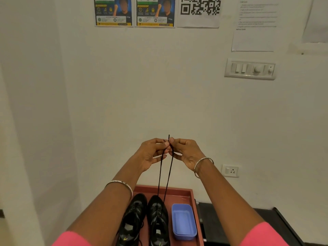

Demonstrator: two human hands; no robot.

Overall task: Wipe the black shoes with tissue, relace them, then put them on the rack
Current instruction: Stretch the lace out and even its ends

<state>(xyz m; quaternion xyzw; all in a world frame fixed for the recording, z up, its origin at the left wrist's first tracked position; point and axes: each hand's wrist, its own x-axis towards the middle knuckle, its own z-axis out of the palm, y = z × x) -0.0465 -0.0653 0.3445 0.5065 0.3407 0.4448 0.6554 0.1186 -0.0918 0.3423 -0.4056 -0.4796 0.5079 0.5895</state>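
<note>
White wall backs a red tray [177, 189] holding the left black shoe [133, 219], the right black shoe [158, 222] and, near its right rim, a blue container [183, 221]. Well above them the left hand [152, 154] and right hand [187, 153] meet, each pinching one end of the black lace [169, 174], both strands taut down to the right black shoe; open air surrounds them.

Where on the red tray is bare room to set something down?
One bare patch: the far corner of the red tray, bordered by its rim, the right shoe toe and the blue box. Elsewhere crowded: left shoe, right shoe and box stand close, the lace rising above them.
</note>
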